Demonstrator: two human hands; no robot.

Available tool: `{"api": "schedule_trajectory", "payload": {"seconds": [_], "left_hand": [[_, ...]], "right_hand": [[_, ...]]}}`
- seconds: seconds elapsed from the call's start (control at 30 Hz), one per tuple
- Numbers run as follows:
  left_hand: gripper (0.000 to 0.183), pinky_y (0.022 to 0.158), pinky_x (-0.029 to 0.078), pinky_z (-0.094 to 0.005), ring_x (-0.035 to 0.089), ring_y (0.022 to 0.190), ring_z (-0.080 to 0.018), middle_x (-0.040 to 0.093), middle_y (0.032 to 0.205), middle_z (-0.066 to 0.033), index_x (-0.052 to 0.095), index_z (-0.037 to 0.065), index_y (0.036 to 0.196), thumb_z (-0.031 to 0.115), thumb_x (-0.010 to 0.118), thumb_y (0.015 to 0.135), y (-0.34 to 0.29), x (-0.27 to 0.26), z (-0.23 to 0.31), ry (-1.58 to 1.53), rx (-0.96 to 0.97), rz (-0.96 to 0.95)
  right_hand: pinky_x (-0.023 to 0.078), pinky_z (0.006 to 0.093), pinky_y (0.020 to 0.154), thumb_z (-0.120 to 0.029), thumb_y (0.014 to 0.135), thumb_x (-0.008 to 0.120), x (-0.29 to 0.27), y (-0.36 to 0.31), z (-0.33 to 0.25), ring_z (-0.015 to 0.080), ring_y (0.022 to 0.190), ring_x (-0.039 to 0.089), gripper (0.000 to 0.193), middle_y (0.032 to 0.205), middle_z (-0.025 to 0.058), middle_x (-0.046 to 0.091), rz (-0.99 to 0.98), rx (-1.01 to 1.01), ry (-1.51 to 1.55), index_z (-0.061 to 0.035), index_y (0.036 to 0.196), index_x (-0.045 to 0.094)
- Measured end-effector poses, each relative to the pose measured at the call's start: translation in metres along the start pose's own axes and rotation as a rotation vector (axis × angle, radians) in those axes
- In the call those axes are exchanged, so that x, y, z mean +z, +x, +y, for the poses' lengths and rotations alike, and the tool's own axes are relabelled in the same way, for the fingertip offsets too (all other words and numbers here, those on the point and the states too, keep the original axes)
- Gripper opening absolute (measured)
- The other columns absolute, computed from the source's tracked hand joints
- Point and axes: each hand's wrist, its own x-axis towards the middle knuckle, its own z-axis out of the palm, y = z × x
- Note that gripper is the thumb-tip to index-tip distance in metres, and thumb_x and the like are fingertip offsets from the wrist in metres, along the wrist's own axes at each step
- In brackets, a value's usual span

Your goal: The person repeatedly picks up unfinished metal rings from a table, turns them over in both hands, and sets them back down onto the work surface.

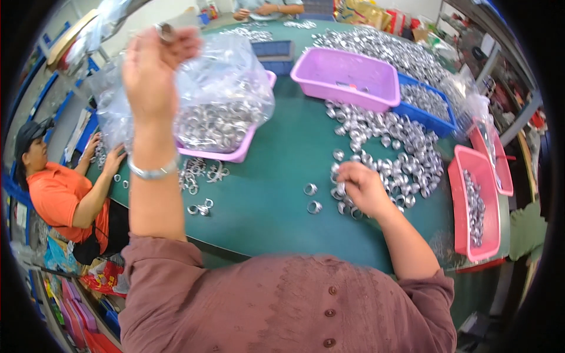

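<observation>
My left hand [154,67] is raised high above the table's left side, slightly blurred, with a shiny metal ring [165,33] between its fingers. Below that arm, a pink-purple tray [242,152] holds a clear plastic bag [220,79] full of silver rings. My right hand [366,189] is down at the left edge of a spread of silver rings [409,167], its fingers curled together. What its fingertips grip, if anything, is hidden. Two single rings [312,197] lie just left of that hand. A few more rings [201,207] sit beside my left forearm.
On the green table [276,194] stand a purple tub [344,73], a blue tray of small metal pieces [426,103] and a pink tray [478,244] with metal pieces. A large metal heap [382,50] lies behind. A co-worker in orange [67,200] handles pieces at left; another person [268,9] sits opposite.
</observation>
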Motion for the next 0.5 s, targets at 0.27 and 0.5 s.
{"api": "schedule_trajectory", "payload": {"seconds": [0.27, 0.5], "left_hand": [[0.022, 0.06, 0.044, -0.0237, 0.058, 0.066, -0.0146, 0.062, 0.085, -0.0098, 0.061, 0.005, 0.099, 0.013, 0.06, 0.079, -0.009, 0.023, -0.025, 1.089, 0.7, -0.027], [0.027, 0.06, 0.043, -0.0215, 0.052, 0.069, -0.0083, 0.054, 0.086, -0.0034, 0.06, 0.001, 0.099, 0.016, 0.067, 0.077, -0.152, 0.116, -0.069, 0.378, -0.478, -0.595]], "right_hand": [[0.044, 0.024, 0.079, 0.009, 0.077, 0.054, -0.006, 0.005, 0.002, 0.0118, 0.088, 0.055, 0.014, 0.098, 0.0056, 0.06, 0.138, 0.482, 0.79, 0.0012, 0.085, 0.061], [0.045, 0.0269, 0.08, 0.008, 0.077, 0.057, -0.004, 0.002, -0.009, 0.0139, 0.09, 0.056, 0.014, 0.098, 0.0076, 0.061, 0.159, 0.342, 1.114, -0.0012, 0.086, 0.062]]}}
